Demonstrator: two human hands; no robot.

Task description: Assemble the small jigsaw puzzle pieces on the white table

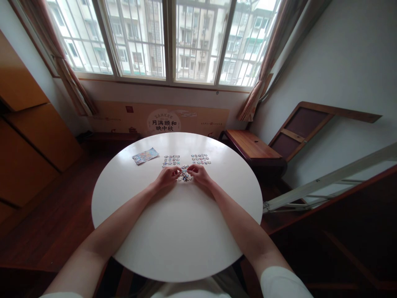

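A small heap of jigsaw puzzle pieces (185, 179) lies on the white round table (182, 240). From the left side my left hand (167, 176) reaches to it, thumb and fingers pinched together at its edge. My right hand (201, 174) does the same from the right, its fingertips closed over the heap. Anything inside either pinch is too small to make out. Just beyond my left hand, several loose pieces sit in rows (171, 159). A second set of rows (201, 158) lies beyond my right hand.
A colourful printed picture sheet (145, 155) rests at the table's far left. Past the table stand a long printed cardboard box (118, 118) under the window and a low wooden bench (252, 143). Orange cabinets (46, 136) line the left; a metal-framed object (310, 190) leans at the right.
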